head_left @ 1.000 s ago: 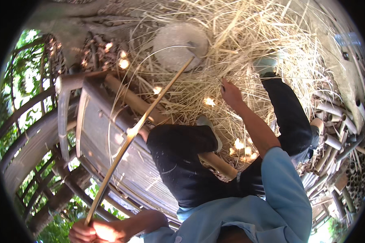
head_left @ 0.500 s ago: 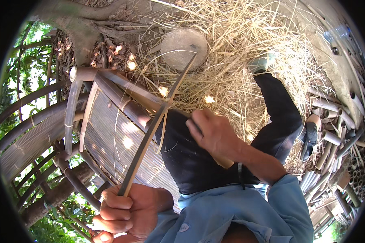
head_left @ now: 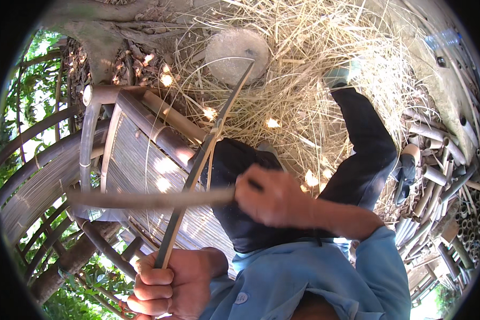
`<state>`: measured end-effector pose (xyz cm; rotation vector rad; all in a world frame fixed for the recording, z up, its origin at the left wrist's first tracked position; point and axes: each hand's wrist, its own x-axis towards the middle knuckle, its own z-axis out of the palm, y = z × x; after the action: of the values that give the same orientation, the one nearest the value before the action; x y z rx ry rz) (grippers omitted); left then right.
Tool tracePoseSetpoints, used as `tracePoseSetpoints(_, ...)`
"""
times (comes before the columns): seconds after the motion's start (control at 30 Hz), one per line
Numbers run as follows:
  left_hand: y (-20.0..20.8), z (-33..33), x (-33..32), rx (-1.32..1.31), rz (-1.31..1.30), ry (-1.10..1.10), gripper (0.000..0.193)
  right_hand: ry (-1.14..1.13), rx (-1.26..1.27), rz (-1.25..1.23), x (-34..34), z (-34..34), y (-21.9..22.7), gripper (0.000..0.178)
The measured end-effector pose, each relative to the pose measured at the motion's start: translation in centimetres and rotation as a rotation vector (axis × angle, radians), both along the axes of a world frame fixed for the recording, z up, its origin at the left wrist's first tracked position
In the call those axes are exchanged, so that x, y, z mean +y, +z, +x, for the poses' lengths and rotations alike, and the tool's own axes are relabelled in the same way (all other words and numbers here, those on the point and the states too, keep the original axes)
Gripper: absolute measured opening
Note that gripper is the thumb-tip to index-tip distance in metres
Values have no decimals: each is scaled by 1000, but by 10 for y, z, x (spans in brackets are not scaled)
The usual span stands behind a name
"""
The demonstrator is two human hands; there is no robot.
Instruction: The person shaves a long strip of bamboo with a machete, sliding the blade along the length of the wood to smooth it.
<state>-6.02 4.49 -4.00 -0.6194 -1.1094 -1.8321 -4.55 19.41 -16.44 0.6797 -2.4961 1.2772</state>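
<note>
My left hand (head_left: 170, 288) is closed round the lower end of a long, dark bamboo strip (head_left: 174, 229), which slants up and away to the right. A pale sliver (head_left: 210, 168) hangs from it partway up. My right hand (head_left: 272, 197), fingers wrapped, grips a long-bladed knife; the handle is mostly hidden in the fist. Blurred by motion, the knife blade (head_left: 128, 200) points left and crosses in front of the strip. Whether blade and strip touch, I cannot tell.
A bamboo bench (head_left: 128, 144) stands at the left. Straw-like shavings (head_left: 304, 64) cover the ground around a round stone block (head_left: 237, 56). Cut bamboo tubes (head_left: 469, 229) are piled at the right, near a clear plastic bottle (head_left: 442, 40).
The knife blade has swung down from pointing up and left to lying nearly level across the strip. My right hand has turned with it; my left hand keeps its hold.
</note>
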Motion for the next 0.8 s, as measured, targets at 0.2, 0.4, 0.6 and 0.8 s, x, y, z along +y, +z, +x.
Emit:
tracePoseSetpoints(0.2,-6,-9,12,25,20,141,46,-148,-266,104,37,-38,-61,12)
tracePoseSetpoints(0.4,-2,-18,14,51,51,122,47,-192,-475,27,33,-51,-104,13)
tracePoseSetpoints(0.6,-6,-23,-7,54,-1,249,45,-109,-204,-1,22,-50,-99,13)
tracePoseSetpoints(0.8,-6,-33,-14,53,-50,259,45,-139,-444,23,48,-94,-169,10)
